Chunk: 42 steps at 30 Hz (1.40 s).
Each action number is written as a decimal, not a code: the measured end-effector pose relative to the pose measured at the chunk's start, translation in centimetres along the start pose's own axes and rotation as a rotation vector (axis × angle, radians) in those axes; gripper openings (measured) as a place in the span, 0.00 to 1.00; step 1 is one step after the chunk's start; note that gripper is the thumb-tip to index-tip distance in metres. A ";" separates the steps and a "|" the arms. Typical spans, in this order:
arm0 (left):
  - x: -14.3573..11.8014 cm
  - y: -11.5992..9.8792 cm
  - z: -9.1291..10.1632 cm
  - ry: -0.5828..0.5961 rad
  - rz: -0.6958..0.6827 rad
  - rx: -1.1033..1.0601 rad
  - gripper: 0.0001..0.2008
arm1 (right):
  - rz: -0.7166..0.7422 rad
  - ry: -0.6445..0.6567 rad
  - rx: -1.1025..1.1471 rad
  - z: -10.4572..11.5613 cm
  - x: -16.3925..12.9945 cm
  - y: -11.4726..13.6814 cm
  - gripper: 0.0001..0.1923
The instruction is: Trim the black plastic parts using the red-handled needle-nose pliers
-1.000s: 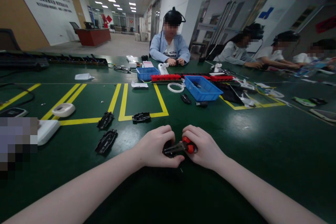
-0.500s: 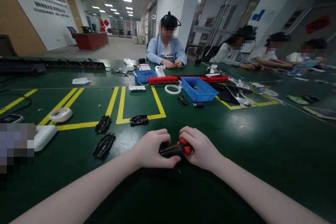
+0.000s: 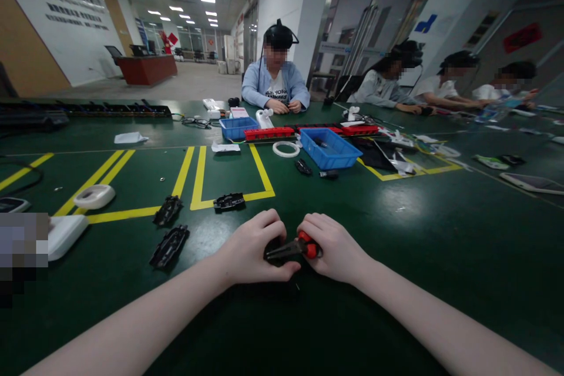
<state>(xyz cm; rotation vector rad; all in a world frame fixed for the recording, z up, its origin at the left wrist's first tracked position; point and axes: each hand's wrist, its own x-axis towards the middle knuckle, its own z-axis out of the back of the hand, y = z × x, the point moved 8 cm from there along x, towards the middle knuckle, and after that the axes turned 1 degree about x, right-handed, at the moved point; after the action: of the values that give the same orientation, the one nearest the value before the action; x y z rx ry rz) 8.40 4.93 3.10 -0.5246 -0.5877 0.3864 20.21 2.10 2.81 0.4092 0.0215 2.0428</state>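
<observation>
Near the middle of the table, my right hand (image 3: 335,249) is closed around the red handles of a pair of long-nose pliers (image 3: 285,250). The dark jaws point left into the curl of my left hand (image 3: 251,247). A black plastic part (image 3: 274,243) is held there, mostly hidden behind the fingers, and the plier tips reach it; whether they grip it I cannot tell. To the left lie black plastic shells: a larger one (image 3: 170,247), another (image 3: 168,210) behind it, and a third (image 3: 229,202) by the yellow tape.
A blue bin (image 3: 331,155) stands beyond my hands, with small black pieces (image 3: 303,167) before it. A smaller blue bin (image 3: 238,128) and red strips (image 3: 269,133) lie farther back. A white ring (image 3: 286,149) lies nearby. Co-workers (image 3: 275,85) sit across and at right.
The camera view has turned slightly, so the table items sit a little farther left. Both hands keep nearly the same pose around the pliers and the black part.
</observation>
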 end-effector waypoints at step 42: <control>0.0 -0.5 -0.1 0.003 -0.060 0.034 0.12 | -0.034 0.087 0.008 -0.6 0.2 0.1 0.08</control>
<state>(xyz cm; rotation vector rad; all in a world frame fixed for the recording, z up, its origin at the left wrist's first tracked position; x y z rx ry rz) 8.53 4.47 3.31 -0.4742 -0.5912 0.3384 19.92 2.29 2.30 0.3230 0.0887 2.0259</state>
